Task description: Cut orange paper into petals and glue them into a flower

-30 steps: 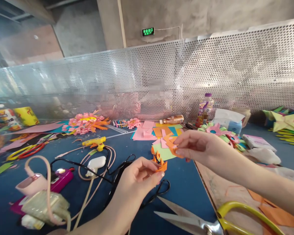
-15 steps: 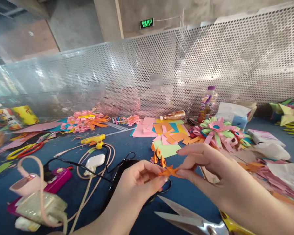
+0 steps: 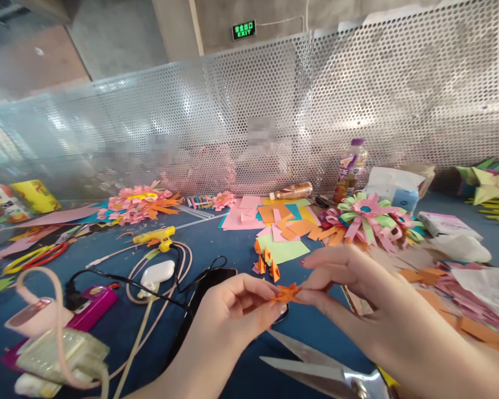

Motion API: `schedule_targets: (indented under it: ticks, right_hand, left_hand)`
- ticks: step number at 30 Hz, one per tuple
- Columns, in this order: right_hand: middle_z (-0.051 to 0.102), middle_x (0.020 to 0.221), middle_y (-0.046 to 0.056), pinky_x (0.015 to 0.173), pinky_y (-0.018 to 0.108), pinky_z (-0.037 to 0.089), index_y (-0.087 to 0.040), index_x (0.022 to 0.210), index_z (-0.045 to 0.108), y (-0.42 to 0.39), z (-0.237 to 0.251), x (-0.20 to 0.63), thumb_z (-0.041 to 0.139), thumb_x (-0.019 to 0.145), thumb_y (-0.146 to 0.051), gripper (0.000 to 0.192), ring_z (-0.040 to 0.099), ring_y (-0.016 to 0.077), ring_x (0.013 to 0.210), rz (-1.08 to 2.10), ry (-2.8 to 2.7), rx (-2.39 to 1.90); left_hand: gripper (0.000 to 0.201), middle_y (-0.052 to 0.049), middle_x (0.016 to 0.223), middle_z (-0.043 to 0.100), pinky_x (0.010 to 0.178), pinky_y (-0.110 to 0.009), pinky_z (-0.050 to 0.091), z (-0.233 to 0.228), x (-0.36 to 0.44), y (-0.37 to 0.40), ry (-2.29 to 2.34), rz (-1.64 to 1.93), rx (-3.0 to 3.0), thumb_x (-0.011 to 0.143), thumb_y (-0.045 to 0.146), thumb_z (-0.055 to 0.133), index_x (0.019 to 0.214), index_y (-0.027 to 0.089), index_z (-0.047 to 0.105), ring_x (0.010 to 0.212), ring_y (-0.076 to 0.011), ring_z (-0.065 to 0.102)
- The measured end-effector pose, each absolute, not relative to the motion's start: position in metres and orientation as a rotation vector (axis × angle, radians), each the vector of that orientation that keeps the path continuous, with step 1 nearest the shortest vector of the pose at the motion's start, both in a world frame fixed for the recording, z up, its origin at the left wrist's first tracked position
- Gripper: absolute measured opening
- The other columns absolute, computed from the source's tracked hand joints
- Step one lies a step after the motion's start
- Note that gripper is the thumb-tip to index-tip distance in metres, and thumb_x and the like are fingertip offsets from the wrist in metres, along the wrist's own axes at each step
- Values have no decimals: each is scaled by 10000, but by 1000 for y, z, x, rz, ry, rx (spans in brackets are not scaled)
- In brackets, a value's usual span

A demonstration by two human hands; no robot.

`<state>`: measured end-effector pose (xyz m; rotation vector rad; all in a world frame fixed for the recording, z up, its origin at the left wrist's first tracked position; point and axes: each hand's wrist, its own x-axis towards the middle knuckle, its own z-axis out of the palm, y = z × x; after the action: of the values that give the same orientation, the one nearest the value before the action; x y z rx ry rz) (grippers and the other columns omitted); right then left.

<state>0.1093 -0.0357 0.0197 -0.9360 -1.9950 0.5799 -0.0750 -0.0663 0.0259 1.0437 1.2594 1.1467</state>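
Between my two hands is a small orange folded-paper piece (image 3: 286,292) with pointed tips. My left hand (image 3: 245,310) pinches its left side between thumb and fingers. On its right side, my right hand (image 3: 343,282) grips a tip with thumb and index finger. Several small orange folded paper pieces (image 3: 266,260) stand on the table just beyond. Below my hands lie large scissors (image 3: 316,368) with their blades apart, the handle partly hidden under my right forearm. A black phone (image 3: 203,293) is partly covered by my left hand.
A yellow glue gun (image 3: 156,237), cables and a magenta power strip (image 3: 93,307) occupy the left. Coloured paper sheets (image 3: 243,213), paper flowers (image 3: 368,216) and bottles (image 3: 351,169) line the back. Paper scraps (image 3: 478,293) cover the right side. Another person's hand shows at the far left edge.
Both hands keep hold of the orange paper piece, which has turned slightly between the fingers. The view has shifted a little, and the other person's hand has moved further out at the left.
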Motion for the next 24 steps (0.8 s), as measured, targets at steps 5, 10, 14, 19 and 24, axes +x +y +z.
schedule_targets:
  ticks: [5,10,14,19,24]
  right_hand:
    - [707,813,34,624,223,560,-231,1031,573,-39,16,108,560,864,-307,184,681,150,708,534,-1993,-890]
    - [703,764,16,615,208,559,-232,1035,557,-40,12,107,577,858,-290,188,681,142,690,509,-1991,-886]
    - [704,752,12,621,212,561,-230,1038,554,-40,9,106,583,857,-292,193,682,141,683,504,-1967,-880]
    - [714,794,28,600,209,558,-226,1021,558,-40,7,105,594,854,-298,186,685,145,689,489,-1951,-869]
    - [717,820,35,589,199,556,-226,997,558,-41,7,105,601,849,-298,171,689,146,697,478,-1933,-855]
  left_hand:
    - [201,-45,776,682,629,-225,460,22,-80,-63,1237,1103,1054,613,265,783,705,155,642,707,-143,607]
    - [183,-26,736,674,617,-206,446,26,-76,-68,1260,1115,1002,627,242,776,700,152,633,673,-119,589]
    - [172,-23,732,677,621,-200,439,30,-71,-71,1293,1158,969,631,217,768,699,149,626,679,-115,589]
    - [186,-31,713,675,614,-219,442,27,-71,-70,1303,1150,983,617,241,771,709,146,641,666,-128,591]
    - [192,-32,681,664,613,-233,450,24,-72,-70,1298,1141,1010,618,258,769,713,142,650,639,-130,584]
